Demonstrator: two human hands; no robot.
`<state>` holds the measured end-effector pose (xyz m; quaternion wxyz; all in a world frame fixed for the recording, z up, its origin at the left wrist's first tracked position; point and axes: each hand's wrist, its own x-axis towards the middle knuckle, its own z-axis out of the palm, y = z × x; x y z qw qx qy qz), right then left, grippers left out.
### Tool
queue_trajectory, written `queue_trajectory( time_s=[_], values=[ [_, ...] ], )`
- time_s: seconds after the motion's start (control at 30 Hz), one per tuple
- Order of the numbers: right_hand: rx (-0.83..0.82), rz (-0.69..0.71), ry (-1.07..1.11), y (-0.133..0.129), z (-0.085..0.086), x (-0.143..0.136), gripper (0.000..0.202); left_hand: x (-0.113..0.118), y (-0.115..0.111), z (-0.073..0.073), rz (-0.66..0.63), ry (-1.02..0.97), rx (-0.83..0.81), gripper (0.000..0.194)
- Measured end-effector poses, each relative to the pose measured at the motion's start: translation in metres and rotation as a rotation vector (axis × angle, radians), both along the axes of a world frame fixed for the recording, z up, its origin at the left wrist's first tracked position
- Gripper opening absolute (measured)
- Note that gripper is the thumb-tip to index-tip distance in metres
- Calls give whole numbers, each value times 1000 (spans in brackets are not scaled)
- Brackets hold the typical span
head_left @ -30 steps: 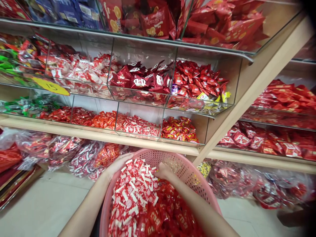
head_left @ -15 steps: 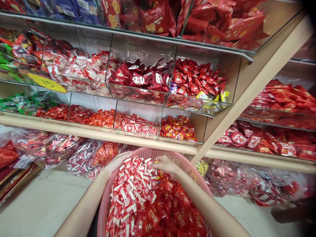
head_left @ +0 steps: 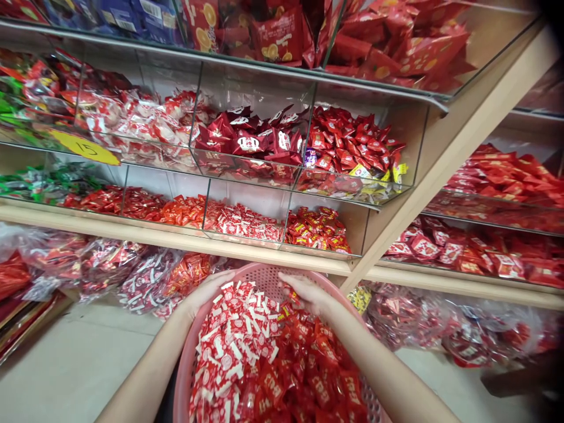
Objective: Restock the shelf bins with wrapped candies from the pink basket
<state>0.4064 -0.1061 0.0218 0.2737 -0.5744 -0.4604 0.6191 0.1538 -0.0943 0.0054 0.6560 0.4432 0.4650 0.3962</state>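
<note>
A pink perforated basket (head_left: 328, 296) sits low in front of me, full of wrapped candies. White-and-red candies (head_left: 233, 346) are heaped on its left side and red candies (head_left: 308, 370) fill its right side. My left hand (head_left: 203, 294) lies cupped at the far left rim, with its palm against the white-and-red heap. My right hand (head_left: 305, 289) rests palm down at the far edge of the basket, and its fingers touch the red candies where the two kinds meet. Neither hand is closed around anything.
Clear bins on a wooden shelf unit (head_left: 396, 226) hold red, white and green candy packs. The bin with white-and-red candies (head_left: 247, 222) is just above the basket. Plastic bags of candy (head_left: 145, 276) lie on the tiled floor (head_left: 70, 358) under the shelf. A yellow price tag (head_left: 83, 147) reads 15.
My right hand has slid from the middle of the heap toward the far right rim and opened flatter. The basket has shifted slightly left in view. My left hand has stayed put.
</note>
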Motion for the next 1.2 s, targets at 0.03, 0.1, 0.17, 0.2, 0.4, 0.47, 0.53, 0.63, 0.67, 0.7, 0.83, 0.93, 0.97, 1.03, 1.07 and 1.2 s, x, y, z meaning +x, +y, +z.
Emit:
queue_trajectory(
  time_s=[0.03, 0.1, 0.17, 0.2, 0.4, 0.47, 0.53, 0.63, 0.67, 0.7, 0.83, 0.93, 0.97, 1.03, 1.07, 1.2],
  values=[
    [16, -19, -59, 1, -7, 8, 41, 0, 0, 0, 5, 6, -4, 37],
    [97, -27, -195, 1, -20, 19, 40, 1, 1, 1, 5, 16, -3, 38],
    [191, -25, -290, -1, -33, 24, 35, 2, 1, 1, 9, 24, -4, 39],
    [237, -24, -320, -1, -38, 25, 32, 3, 1, 1, 13, 27, -4, 39],
    [511, 38, -471, 4, -49, 23, 24, 3, -1, 0, 37, 23, 7, 38],
    [553, 73, -512, 5, -48, 22, 24, 2, -1, 0, 36, 26, 1, 39],
    [576, 106, -554, 6, -47, 21, 22, 1, -1, 0, 31, 30, 4, 41],
    [579, 149, -630, 3, -47, 19, 21, 1, 0, 0, 27, 35, -4, 43],
    [577, 157, -652, 1, -47, 18, 23, 1, 0, 0, 21, 28, -9, 44],
    [578, 168, -685, -1, -48, 16, 26, 1, -1, 0, 16, 20, -16, 44],
    [670, 312, -968, -8, -50, 4, 28, 3, -3, 2, 39, 0, -33, 44],
    [709, 452, -1138, -7, -52, -8, 23, 4, -4, 4, 30, -30, -34, 43],
    [703, 475, -1160, -6, -53, -12, 22, 4, -4, 4, 30, -34, -35, 42],
    [697, 497, -1180, -2, -55, -17, 22, 4, -3, 3, 40, -25, -42, 40],
    [700, 503, -1182, -1, -56, -20, 23, 3, -3, 3, 42, -21, -48, 39],
    [720, 547, -1187, 5, -56, -23, 25, 2, -2, 1, 38, -28, -54, 40]
  ],
)
